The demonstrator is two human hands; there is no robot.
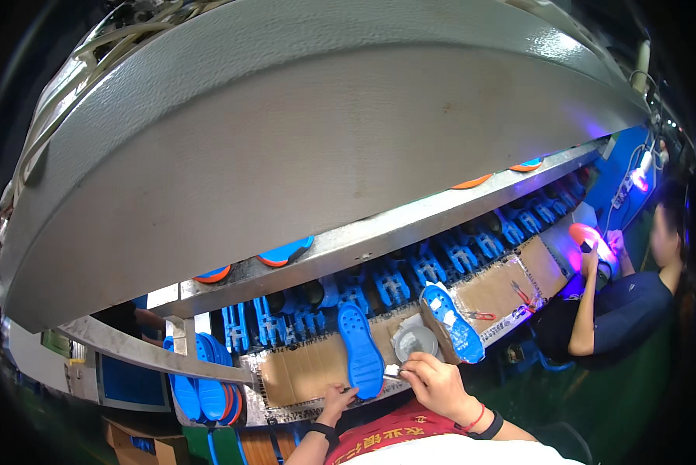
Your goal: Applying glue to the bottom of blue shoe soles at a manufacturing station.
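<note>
A blue shoe sole [360, 350] with a ridged tread and small round marks lies lengthwise on cardboard in front of me. My left hand [338, 401] pinches its near end, at the left edge. My right hand [438, 385] is closed on a small brush-like tool [393, 371] with a white head, which touches or hovers by the sole's right edge; its exact kind is unclear. Just beyond that hand stands a grey-white bowl [416, 342]. To the bowl's right, another blue sole [451, 324], streaked white, rests on a cardboard piece.
Blue clamp-like holders [392, 288] line the far side of the bench. Above them runs a metal rail [410, 242] under a large grey machine hood [301, 139]. Stacked blue soles [199, 387] stand left. Red-handled pliers [481, 316] lie right; a co-worker [623, 310] holds a lit shoe part.
</note>
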